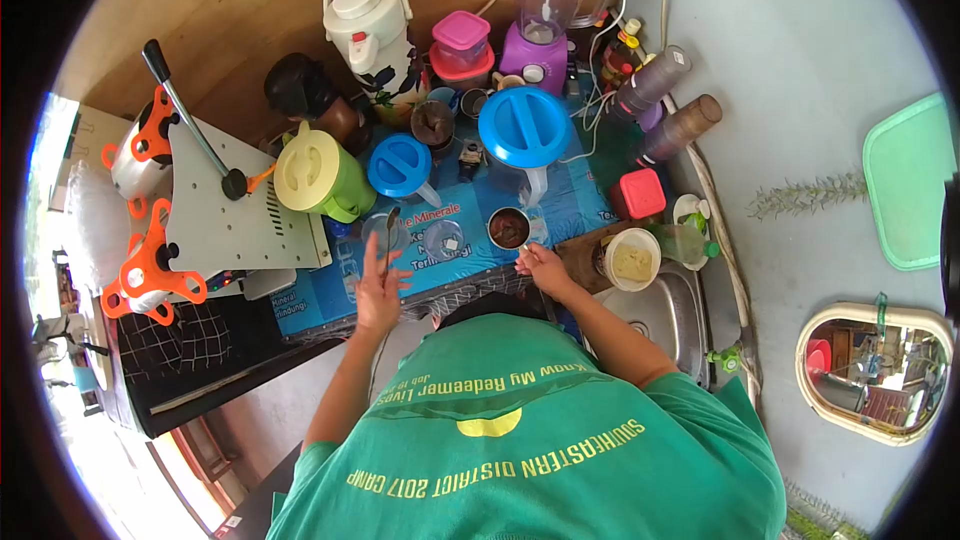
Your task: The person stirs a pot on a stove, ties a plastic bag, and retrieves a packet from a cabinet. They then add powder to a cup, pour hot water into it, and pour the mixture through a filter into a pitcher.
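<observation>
My right hand (543, 271) grips the short handle of a small round measuring cup (509, 228) with dark brown contents, held over the blue counter cover. My left hand (378, 292) is raised at the counter's front edge, with a thin spoon (391, 225) between its fingers; some fingers stretch out. The spoon's dark end points away from me, over a clear plastic cup (376, 236). Another clear cup (444, 240) stands between my hands.
Behind are a yellow-green pitcher (306, 172), two blue-lidded pitchers (400, 166), a white thermos (370, 35) and a purple blender (540, 30). A cup-sealing machine (235, 205) stands left. At right are a white tub (632, 260), a sink (670, 315) and stacked cups (680, 130).
</observation>
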Motion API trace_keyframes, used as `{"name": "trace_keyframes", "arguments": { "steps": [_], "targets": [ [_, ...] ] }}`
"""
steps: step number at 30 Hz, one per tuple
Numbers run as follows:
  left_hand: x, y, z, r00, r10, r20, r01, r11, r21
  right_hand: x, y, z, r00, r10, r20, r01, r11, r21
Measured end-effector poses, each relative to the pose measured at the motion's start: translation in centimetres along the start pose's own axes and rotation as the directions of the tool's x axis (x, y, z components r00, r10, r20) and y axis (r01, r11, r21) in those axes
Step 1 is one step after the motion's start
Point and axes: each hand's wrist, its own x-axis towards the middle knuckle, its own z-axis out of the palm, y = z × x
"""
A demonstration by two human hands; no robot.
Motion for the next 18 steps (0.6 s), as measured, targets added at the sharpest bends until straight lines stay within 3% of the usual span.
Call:
{"name": "trace_keyframes", "arguments": {
  "steps": [2,3,5,6,8,9,11,15,17,18],
  "targets": [
    [1.4,0.1,-1.1,0.979,-0.171,0.109,0.175,0.984,-0.030,-1.0,-0.7,-0.2,1.000,-0.013,-0.002,0.013,1.000,0.014],
    [2.3,0.1,-1.8,0.979,-0.170,0.114,0.174,0.984,-0.028,-1.6,-1.0,-0.2,1.000,-0.022,0.000,0.022,0.999,0.026],
    [4.1,0.8,-2.7,0.862,-0.295,0.412,0.211,0.948,0.239,-2.5,-1.3,-0.4,0.999,-0.032,-0.010,0.032,0.999,0.025],
    [4.8,1.5,-2.6,0.860,-0.294,0.418,0.207,0.948,0.240,-2.8,-1.5,-0.5,0.999,-0.044,-0.014,0.044,0.999,0.019],
    [6.0,2.9,-2.3,0.822,-0.320,0.472,0.041,0.859,0.511,-3.6,-1.9,-0.7,0.997,-0.065,-0.028,0.065,0.998,-0.007],
    [6.7,2.9,-2.1,0.819,-0.318,0.478,0.035,0.858,0.512,-4.1,-2.2,-0.7,0.996,-0.087,-0.035,0.086,0.996,-0.036],
    [7.9,2.8,-1.6,0.782,-0.105,0.614,-0.442,0.601,0.666,-4.7,-2.9,-0.7,0.993,-0.097,-0.061,0.095,0.995,-0.040],
    [9.0,3.0,1.1,0.778,-0.140,0.613,-0.508,0.434,0.744,-5.9,-4.0,-1.0,0.992,-0.104,-0.075,0.095,0.989,-0.116],
    [9.6,3.8,3.6,0.754,-0.346,0.559,-0.523,0.199,0.829,-6.6,-4.7,-0.9,0.989,-0.115,-0.090,0.102,0.985,-0.138],
    [9.6,3.7,4.6,0.754,-0.340,0.562,-0.527,0.197,0.827,-6.8,-5.1,-0.9,0.987,-0.126,-0.096,0.109,0.980,-0.163]
  ]
}}
